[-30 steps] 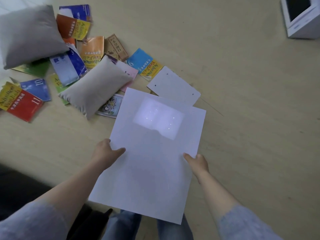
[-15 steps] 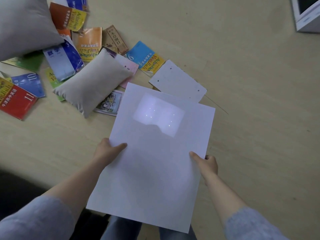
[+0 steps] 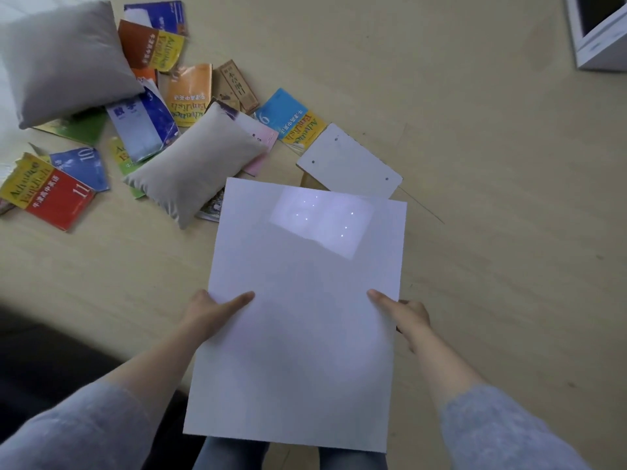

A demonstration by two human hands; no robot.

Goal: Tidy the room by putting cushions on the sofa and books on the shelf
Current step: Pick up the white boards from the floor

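Note:
I hold a large white board (image 3: 302, 320) flat in front of me above the wooden floor. My left hand (image 3: 212, 308) grips its left edge with the thumb on top. My right hand (image 3: 403, 310) grips its right edge the same way. On the floor at upper left lie a grey cushion (image 3: 64, 59) and a beige cushion (image 3: 193, 164) among several scattered books, such as a red one (image 3: 51, 198), an orange one (image 3: 188, 93) and a blue-and-yellow one (image 3: 291, 120). Some books lie partly under the cushions.
A smaller white panel (image 3: 349, 164) with screw holes lies on the floor just beyond the board. A white box-like unit (image 3: 597, 32) stands at the top right corner. Something dark (image 3: 51, 361) fills the lower left. Bare wooden floor (image 3: 509, 198) spreads to the right.
The board has stayed in both hands while the view shifted a little. My right hand sits slightly further right along the edge than one second ago.

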